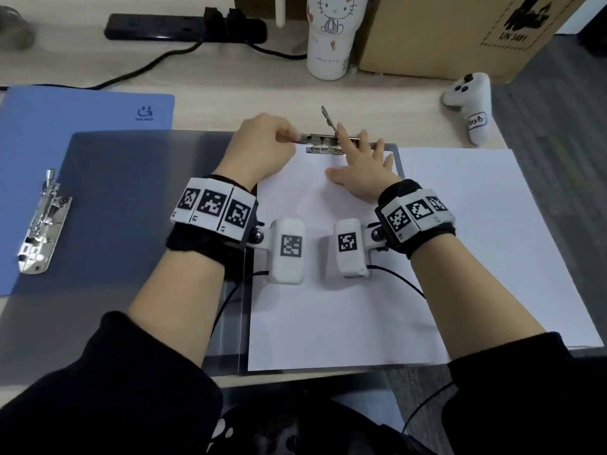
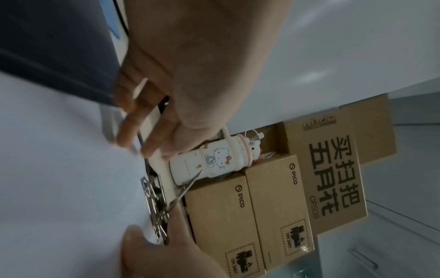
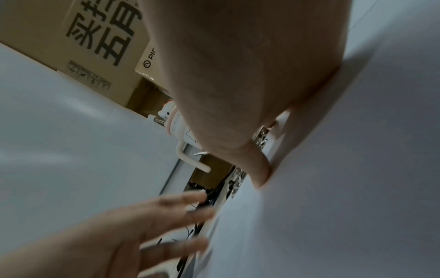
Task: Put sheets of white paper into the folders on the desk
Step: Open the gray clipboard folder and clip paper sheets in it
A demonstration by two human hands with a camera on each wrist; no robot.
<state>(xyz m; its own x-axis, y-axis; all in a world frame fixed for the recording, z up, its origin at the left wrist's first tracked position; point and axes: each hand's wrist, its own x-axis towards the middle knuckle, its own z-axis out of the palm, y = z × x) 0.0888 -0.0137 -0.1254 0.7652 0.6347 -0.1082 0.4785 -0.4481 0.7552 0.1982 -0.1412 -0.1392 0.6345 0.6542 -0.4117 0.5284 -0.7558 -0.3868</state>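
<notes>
Your left hand (image 1: 262, 142) pinches the clip bar (image 1: 323, 138) at the grey folder (image 1: 147, 198)'s far edge; your right hand (image 1: 359, 170), fingers spread flat, presses the sheet (image 1: 328, 307), top edge just below the raised lever (image 1: 329, 119).

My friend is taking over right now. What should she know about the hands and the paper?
Left hand: pinches the end of the metal clip on the clear folder.
Right hand: fingers flat on the white sheet, near the raised clip lever.
Done: sheet laid in the clear folder, top edge at the clip.
Left: shut the lever; fill the blue folder from the paper stack.
</notes>
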